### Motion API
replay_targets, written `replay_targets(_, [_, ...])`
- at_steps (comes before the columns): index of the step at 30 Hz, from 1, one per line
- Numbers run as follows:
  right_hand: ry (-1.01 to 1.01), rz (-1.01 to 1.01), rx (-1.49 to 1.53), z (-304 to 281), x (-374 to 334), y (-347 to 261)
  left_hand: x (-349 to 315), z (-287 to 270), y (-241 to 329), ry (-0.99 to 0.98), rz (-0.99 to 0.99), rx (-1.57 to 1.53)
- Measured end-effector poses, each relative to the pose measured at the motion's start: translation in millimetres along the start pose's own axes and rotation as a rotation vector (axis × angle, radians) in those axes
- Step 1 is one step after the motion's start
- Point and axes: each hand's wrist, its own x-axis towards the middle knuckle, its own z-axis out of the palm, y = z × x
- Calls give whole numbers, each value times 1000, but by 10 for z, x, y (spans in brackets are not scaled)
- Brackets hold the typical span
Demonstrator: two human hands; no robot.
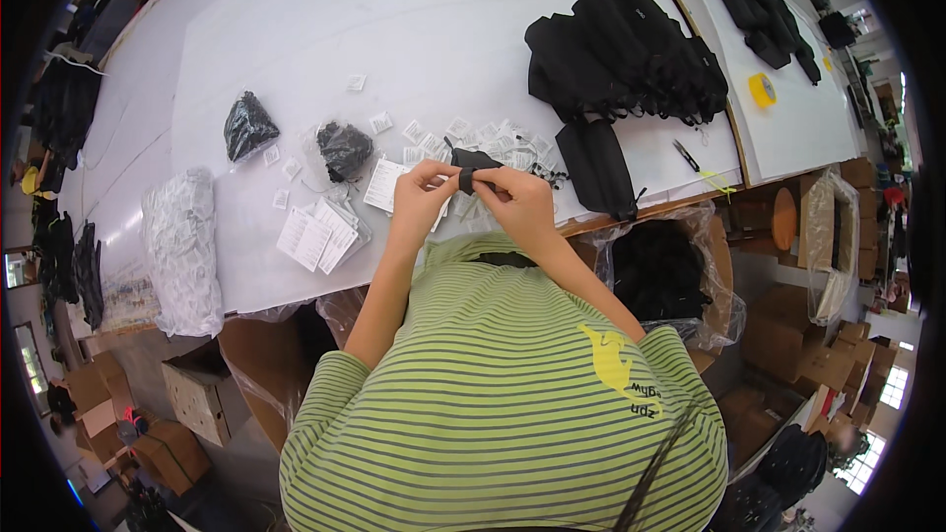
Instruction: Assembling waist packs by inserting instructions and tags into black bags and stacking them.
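Observation:
Both hands meet over the near edge of the white table. My left hand (424, 195) pinches one side of a black fabric strap (467, 181), and my right hand (520, 202) grips its other side. The strap belongs to a small black fabric item (475, 159) just beyond my fingertips; its full shape is hidden. Around it lie many small white tags (507, 146) in a loose heap. Printed white cards (384, 183) rest beside my left hand, with a further stack of cards (320, 236) nearer the edge. A long black pouch (596, 167) lies to the right.
Black pouches (616, 49) are piled at the far right, with scissors (687, 156) and a yellow tape roll (762, 90) beyond. Two bags of black parts (250, 128) (344, 150) and a large clear bag (184, 251) stand left. An open lined box (665, 271) sits below the edge.

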Motion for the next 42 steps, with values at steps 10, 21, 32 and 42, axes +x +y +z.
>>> replay_targets(10, [-113,242,193,-6,-40,-14,-107,83,-12,100,180,-112])
replay_targets(21, [-285,584,749,-16,-2,155,-149,23,77,-78,70,-59])
replay_targets(32, [-244,538,622,42,-49,236,-206,63,40,66,-99,-198])
replay_targets(42, [-264,490,547,15,-28,180,-171,43,6,30,33,-186])
